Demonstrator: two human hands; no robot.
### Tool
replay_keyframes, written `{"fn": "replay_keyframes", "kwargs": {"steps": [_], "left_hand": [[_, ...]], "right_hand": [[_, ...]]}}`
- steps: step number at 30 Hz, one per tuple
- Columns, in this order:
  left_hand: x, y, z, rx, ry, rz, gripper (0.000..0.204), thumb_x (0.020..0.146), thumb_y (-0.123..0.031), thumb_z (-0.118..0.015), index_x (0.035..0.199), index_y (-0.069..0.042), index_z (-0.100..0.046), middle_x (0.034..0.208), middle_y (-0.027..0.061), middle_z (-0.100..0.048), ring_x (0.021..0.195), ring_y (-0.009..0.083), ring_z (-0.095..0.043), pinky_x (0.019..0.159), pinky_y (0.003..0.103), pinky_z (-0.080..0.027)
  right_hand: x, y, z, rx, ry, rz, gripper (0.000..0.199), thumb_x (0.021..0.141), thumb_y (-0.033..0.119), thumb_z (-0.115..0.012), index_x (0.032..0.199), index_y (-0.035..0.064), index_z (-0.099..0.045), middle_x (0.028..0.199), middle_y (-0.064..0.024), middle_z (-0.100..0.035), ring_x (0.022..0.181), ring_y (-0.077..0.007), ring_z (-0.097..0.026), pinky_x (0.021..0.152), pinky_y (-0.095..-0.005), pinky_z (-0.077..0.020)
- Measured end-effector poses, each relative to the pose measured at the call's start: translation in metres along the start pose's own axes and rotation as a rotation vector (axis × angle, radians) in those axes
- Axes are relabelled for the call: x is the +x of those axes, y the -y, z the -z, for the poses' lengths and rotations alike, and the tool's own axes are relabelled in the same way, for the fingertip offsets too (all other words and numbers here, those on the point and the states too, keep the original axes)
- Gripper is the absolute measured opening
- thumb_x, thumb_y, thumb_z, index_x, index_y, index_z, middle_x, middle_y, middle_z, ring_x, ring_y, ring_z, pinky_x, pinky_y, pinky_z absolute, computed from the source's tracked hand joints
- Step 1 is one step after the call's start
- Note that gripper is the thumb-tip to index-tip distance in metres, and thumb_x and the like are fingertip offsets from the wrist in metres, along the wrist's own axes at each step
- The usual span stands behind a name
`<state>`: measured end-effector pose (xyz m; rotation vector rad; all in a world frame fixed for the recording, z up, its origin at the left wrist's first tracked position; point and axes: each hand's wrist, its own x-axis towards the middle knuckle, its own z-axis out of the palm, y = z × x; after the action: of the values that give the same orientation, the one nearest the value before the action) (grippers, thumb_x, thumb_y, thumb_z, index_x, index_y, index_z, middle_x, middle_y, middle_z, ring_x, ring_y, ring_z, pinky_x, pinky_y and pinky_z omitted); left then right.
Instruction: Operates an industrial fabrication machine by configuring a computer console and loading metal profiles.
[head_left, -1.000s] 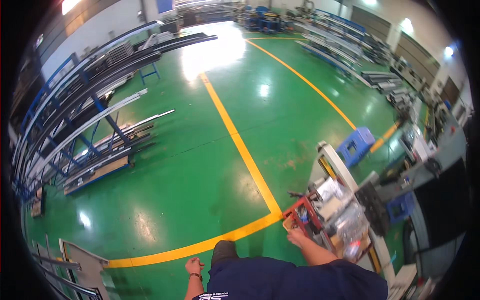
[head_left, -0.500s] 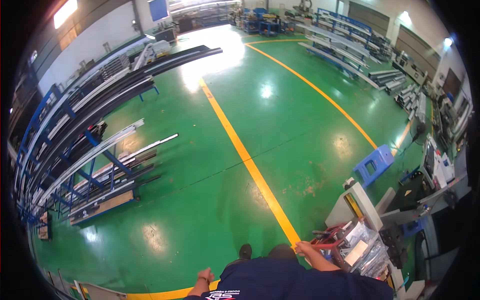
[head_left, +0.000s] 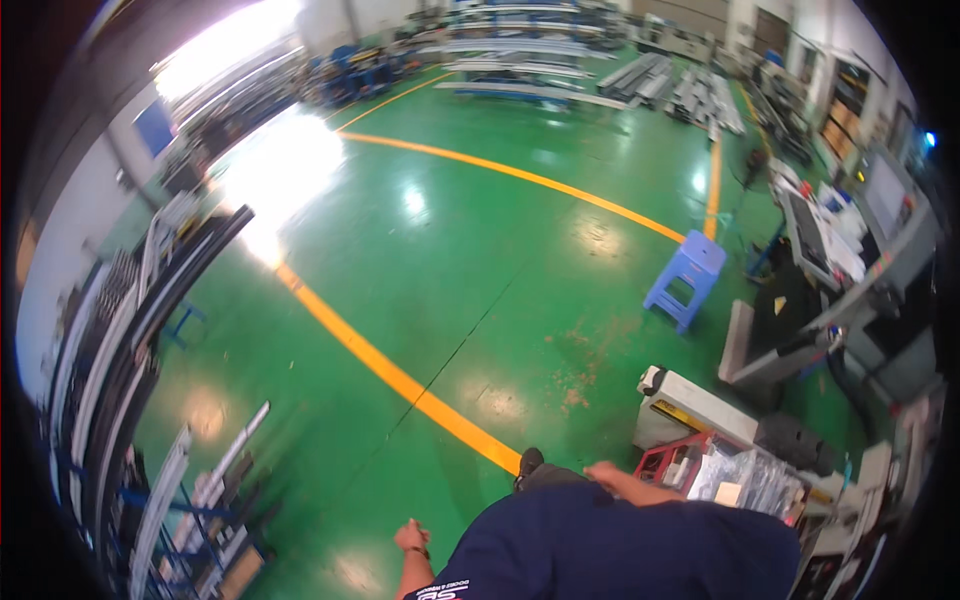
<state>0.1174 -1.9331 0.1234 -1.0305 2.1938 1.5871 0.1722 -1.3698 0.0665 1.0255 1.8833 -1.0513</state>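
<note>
My left hand (head_left: 411, 537) hangs beside my body over the green floor, its fingers loosely curled and nothing seen in them. Small and slightly blurred, my right hand (head_left: 603, 474) is also curled, with nothing visible in it. It is just left of a red crate (head_left: 658, 462) filled with plastic-wrapped parts (head_left: 752, 477) and is apart from it. One dark shoe (head_left: 531, 461) shows in front of me by the yellow floor line (head_left: 440, 408).
A blue plastic stool (head_left: 690, 270) stands ahead to the right. A pale machine part (head_left: 705, 405) and a machine with a screen (head_left: 885, 205) line the right side. Racks of long metal profiles (head_left: 110, 370) fill the left; another profile rack (head_left: 520, 70) is at the back.
My view has turned right and I have moved forward. The stool and far rack now sit further left, and the left racks have slid toward the edge. Both hands remain without anything visible in them.
</note>
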Motion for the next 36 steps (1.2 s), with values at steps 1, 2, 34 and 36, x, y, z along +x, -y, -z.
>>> {"fn": "replay_keyframes", "kwargs": {"steps": [1,2,34,36], "left_hand": [[0.006,-0.011,-0.023,-0.185,0.108,0.201,0.057,0.107,-0.045,-0.048,0.091,0.005,-0.069,0.061,0.0153,-0.064,0.049,0.0207,-0.061,0.043,0.033,-0.047],[0.006,-0.017,-0.051,-0.157,0.097,0.191,0.068,0.108,-0.053,-0.041,0.090,0.007,-0.068,0.067,0.0166,-0.068,0.052,0.0228,-0.064,0.044,0.034,-0.048],[0.244,-0.688,-0.983,0.685,1.046,-0.025,0.030,0.095,-0.028,-0.065,0.109,-0.002,-0.061,0.080,0.0192,-0.069,0.060,0.0299,-0.065,0.044,0.041,-0.048],[0.213,-0.718,-1.064,0.663,1.109,-0.202,0.028,0.096,-0.026,-0.064,0.111,-0.003,-0.060,0.078,0.0162,-0.068,0.058,0.0266,-0.063,0.044,0.038,-0.046]], "right_hand": [[0.012,0.023,0.026,0.117,-0.011,0.173,0.038,0.094,0.046,-0.068,0.091,0.0090,-0.076,0.091,-0.0093,-0.076,0.081,-0.0183,-0.072,0.068,-0.0404,-0.0560],[0.015,0.058,0.054,0.281,-0.054,0.189,0.036,0.095,0.043,-0.067,0.092,0.0088,-0.075,0.089,-0.0092,-0.076,0.078,-0.0189,-0.072,0.066,-0.0398,-0.0563],[0.170,0.160,0.469,1.547,-0.610,-0.265,0.047,0.099,0.045,-0.064,0.128,0.0078,-0.061,0.117,-0.0137,-0.072,0.102,-0.0248,-0.070,0.078,-0.0399,-0.0554],[0.175,0.148,0.484,1.639,-0.649,-0.233,0.047,0.098,0.043,-0.066,0.127,0.0075,-0.061,0.116,-0.0137,-0.072,0.103,-0.0246,-0.070,0.079,-0.0391,-0.0553]]}}
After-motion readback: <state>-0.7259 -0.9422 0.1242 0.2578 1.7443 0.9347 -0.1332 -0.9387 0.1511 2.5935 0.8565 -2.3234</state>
